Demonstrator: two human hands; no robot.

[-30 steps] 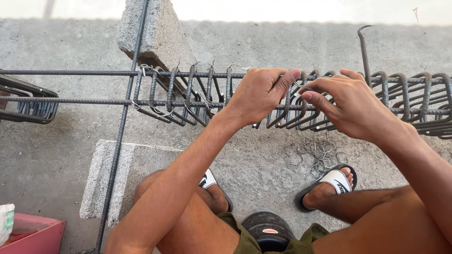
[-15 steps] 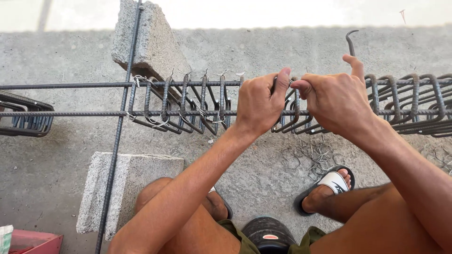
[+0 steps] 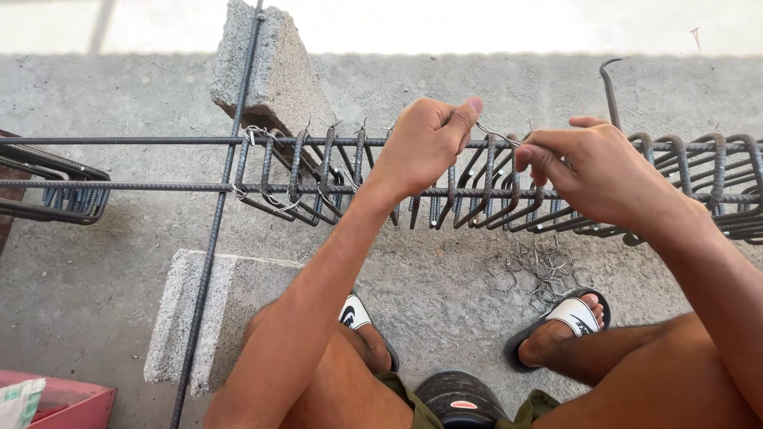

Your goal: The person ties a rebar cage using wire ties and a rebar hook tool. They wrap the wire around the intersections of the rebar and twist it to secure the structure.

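Head view, hands: The left hand (image 3: 425, 143) and the right hand (image 3: 592, 171) are raised close together over a cage of steel bars, both pinched shut on one short piece of tie wire (image 3: 497, 135) stretched between their fingertips.
Head view, wire: It spans the gap between the two hands, just above the upper long bar (image 3: 159, 141), thin and slightly bent.
Head view, handling: The wire looks light and easy to bend, springy at the ends, likely sharp at the cut tips; a pinch near each end, as shown, seems the surest hold.
Head view, cage: Bent steel loops (image 3: 302, 171) hang in a row from two long bars; those at the left already carry twisted wire at the crossings. The bars look stiff, heavy and rough.
Head view, supports: A grey concrete block (image 3: 274, 75) stands behind the cage at its left end; a second block (image 3: 226, 306) lies on the concrete floor (image 3: 95, 262) by the person's left knee.
Head view, floor: A loose heap of spare wire pieces (image 3: 536, 270) lies near the right sandal (image 3: 568, 318).
Head view, tool: A hooked steel rod (image 3: 610, 91) sticks up behind the right hand.
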